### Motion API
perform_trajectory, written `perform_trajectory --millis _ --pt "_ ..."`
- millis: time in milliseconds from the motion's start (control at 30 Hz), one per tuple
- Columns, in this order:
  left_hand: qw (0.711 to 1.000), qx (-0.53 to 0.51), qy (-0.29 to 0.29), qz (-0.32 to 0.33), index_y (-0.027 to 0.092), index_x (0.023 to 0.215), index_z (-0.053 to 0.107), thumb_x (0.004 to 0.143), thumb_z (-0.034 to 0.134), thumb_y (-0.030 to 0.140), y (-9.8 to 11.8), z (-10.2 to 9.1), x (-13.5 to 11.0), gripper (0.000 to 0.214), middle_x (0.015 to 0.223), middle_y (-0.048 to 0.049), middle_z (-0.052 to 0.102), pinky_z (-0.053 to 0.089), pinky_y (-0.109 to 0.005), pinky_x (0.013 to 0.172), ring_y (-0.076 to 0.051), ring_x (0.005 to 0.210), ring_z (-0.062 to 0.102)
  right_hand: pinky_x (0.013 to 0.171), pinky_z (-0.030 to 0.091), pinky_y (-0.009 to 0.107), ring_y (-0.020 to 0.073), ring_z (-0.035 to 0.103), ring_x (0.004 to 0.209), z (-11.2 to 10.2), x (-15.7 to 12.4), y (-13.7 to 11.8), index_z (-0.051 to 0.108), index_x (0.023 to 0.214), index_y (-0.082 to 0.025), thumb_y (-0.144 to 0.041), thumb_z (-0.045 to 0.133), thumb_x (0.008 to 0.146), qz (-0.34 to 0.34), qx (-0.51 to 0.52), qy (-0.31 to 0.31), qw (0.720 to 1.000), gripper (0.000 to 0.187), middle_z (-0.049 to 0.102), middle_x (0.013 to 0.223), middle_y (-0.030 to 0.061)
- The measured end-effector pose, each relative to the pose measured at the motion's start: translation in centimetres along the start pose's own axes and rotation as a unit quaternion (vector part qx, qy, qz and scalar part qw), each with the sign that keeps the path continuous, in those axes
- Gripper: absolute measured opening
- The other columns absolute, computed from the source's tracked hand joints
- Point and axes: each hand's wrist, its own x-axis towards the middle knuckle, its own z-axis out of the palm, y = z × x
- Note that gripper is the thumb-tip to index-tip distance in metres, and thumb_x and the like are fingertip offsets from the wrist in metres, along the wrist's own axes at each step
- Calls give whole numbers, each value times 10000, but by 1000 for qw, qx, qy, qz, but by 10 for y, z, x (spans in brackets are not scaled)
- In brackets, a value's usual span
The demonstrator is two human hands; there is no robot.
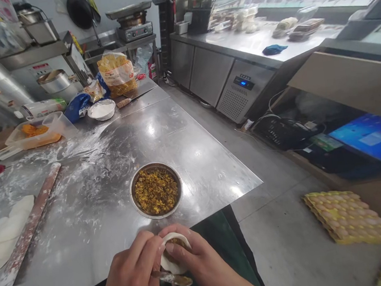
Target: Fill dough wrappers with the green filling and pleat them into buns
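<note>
My left hand (133, 274) and my right hand (202, 264) meet at the near edge of the steel table (176, 140), both closed around a round dumpling wrapper (172, 258) with yellow-brown filling showing at its top. A small filling-smeared spatula (172, 278) sticks out from between the fingers of my left hand, below the wrapper. Just beyond my hands stands a metal bowl (156, 191) full of the same crumbly yellow-green filling.
A floured rolling pin (30, 226) lies at the left beside stacked round wrappers (3, 233). At the back stand a flour bowl (101, 109), a plastic tub (34, 133) and a yellow bag (118, 73). Egg trays (349, 215) rest on the floor at right.
</note>
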Motion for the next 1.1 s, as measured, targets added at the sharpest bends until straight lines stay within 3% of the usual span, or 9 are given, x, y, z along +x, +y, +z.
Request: perform_trajectory --millis 133,267,333,433,567,700,867,1033,1100 --pt "998 44 -26 30 162 1431 517 1022 414 169 0 2 1 422 1072 -84 715 615 -232 644 -149 774 748 632 510 273 154 590 749 2 2 -5 604 1033 -206 -478 591 1013 -16 -73 -26 997 273 617 907 10" --pt "998 43 -34 38 186 1312 578 994 409 140 -1 3 2 363 1006 -69 715 617 -237 658 -155 751 742 722 499 291 158 580 787 0 4 -9 615 1047 -198 -427 554 1030 -12 -137 -6 990 238 620 899 5" --pt "997 46 -44 40 175 1356 552 988 403 134 -1 3 2 400 1074 -84 719 610 -233 645 -143 718 728 768 486 294 163 578 817 -1 4 -11 613 1003 -201 -366 549 1026 -15 -162 0 987 178 623 872 -2" --pt "994 62 -65 55 162 1418 512 967 377 109 -1 3 3 474 1119 -94 713 595 -242 591 -141 678 713 691 470 285 157 577 741 -1 4 -15 586 952 -214 -304 525 1015 5 -197 -19 980 126 636 843 -7" --pt "996 33 -72 45 187 1226 591 971 393 129 1 3 3 328 985 -66 704 596 -240 613 -159 736 727 696 470 296 179 601 782 0 5 -21 628 958 -205 -278 522 991 33 -240 -4 970 132 657 868 7" --pt "993 78 -40 78 144 1396 535 977 354 106 1 6 5 458 1092 -100 727 565 -238 553 -131 640 699 775 482 327 199 597 850 -4 4 -32 632 934 -204 -233 594 935 -22 -298 -36 954 48 669 940 27" --pt "999 33 -19 33 181 1232 618 1026 429 175 -3 1 5 280 982 -64 722 604 -238 639 -158 764 746 857 517 363 224 635 979 -16 1 -32 603 1305 -233 -387 648 963 23 -147 -72 986 377 685 1102 53" --pt "999 18 13 30 180 1384 572 1036 435 154 -2 -3 8 375 1060 -63 734 618 -197 747 -128 825 755 942 495 373 218 618 1046 -16 1 -20 595 1304 -231 -518 558 1023 -12 -81 -66 994 403 663 1121 59" --pt "999 13 16 30 190 1328 594 1024 422 126 0 -2 9 355 1022 -53 732 616 -191 744 -129 843 758 905 497 351 206 607 996 -13 1 -17 602 1283 -241 -533 567 1016 -5 -88 -47 995 397 648 1081 45"
